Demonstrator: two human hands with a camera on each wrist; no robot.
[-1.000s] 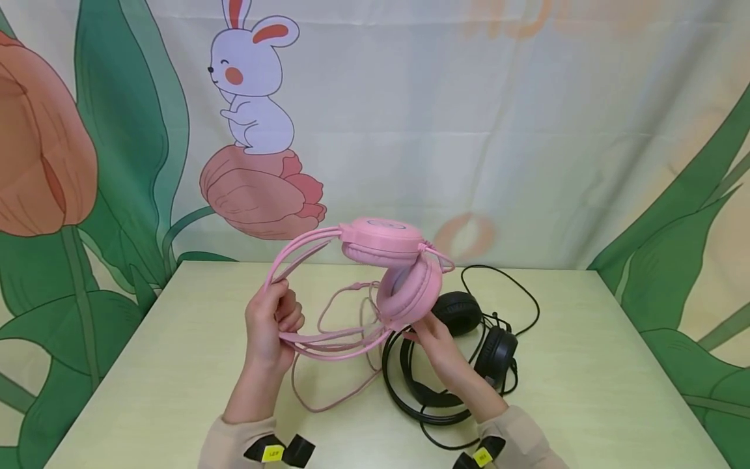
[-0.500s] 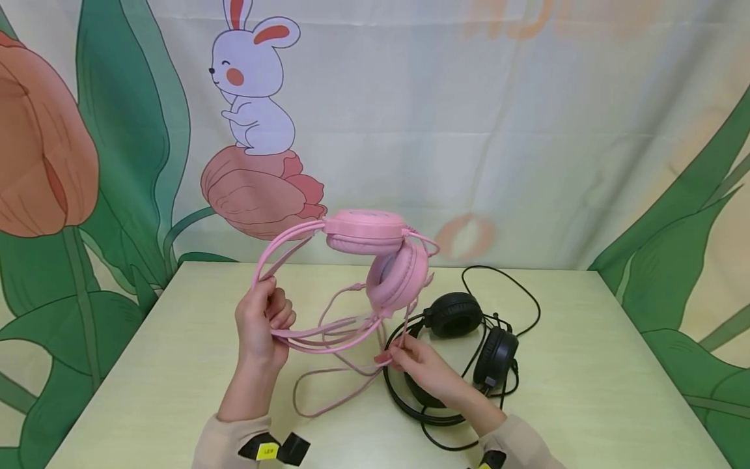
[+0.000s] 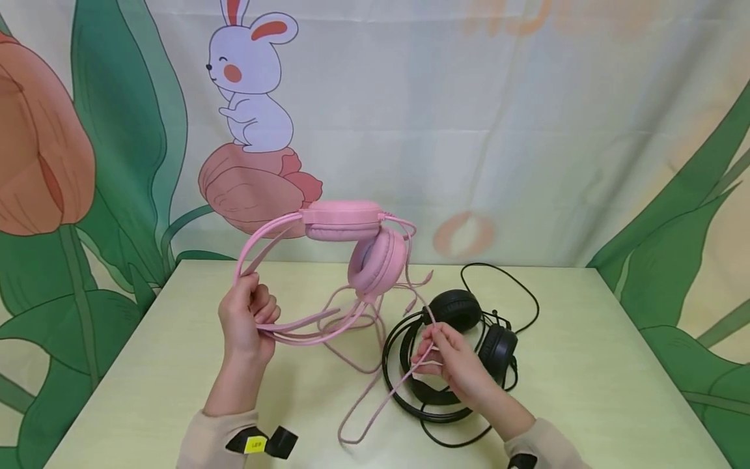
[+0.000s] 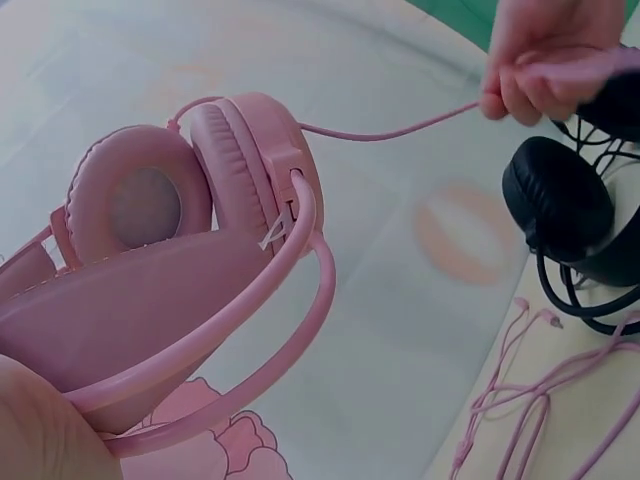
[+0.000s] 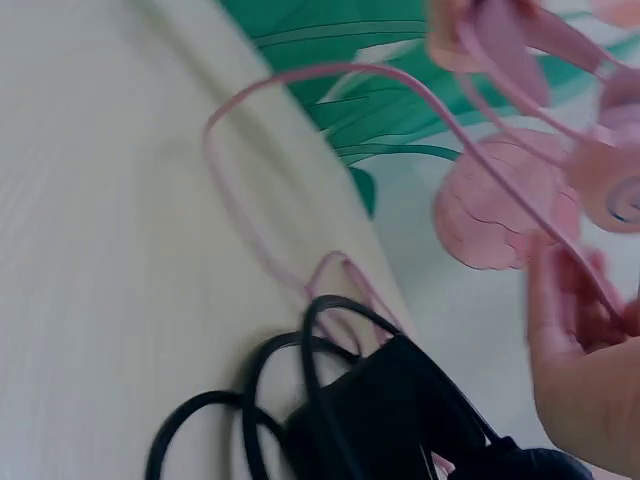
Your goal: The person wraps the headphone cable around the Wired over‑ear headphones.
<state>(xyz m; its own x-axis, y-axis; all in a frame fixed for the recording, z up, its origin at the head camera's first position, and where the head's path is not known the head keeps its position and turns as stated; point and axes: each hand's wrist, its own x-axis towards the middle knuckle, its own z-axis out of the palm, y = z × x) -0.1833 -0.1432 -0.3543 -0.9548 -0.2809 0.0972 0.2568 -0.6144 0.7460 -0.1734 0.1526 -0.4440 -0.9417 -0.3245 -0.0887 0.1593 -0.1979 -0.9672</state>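
Pink headphones [image 3: 342,221] are held up above the table by my left hand [image 3: 249,319], whose fingers curl round the headband. Both ear cups hang toward the right, one above the other. My right hand [image 3: 454,361] pinches the pink cable [image 3: 404,378] between thumb and fingers, a stretch running up to the ear cup and a loop hanging below. In the left wrist view the cable is drawn out from the ear cup [image 4: 255,170] to the right hand. Beneath the right hand lie black headphones [image 3: 498,352], partly hidden by it.
The rest of the pink cable, with its plugs [image 3: 428,278], lies in loops on the pale table [image 3: 586,365]. A black cord [image 3: 515,281] loops behind the black headphones. A printed curtain [image 3: 375,98] hangs behind the table's far edge.
My left hand has moved left with the pink headphones. The right hand has left the lower ear cup, taken hold of the cable and drawn it to the right.
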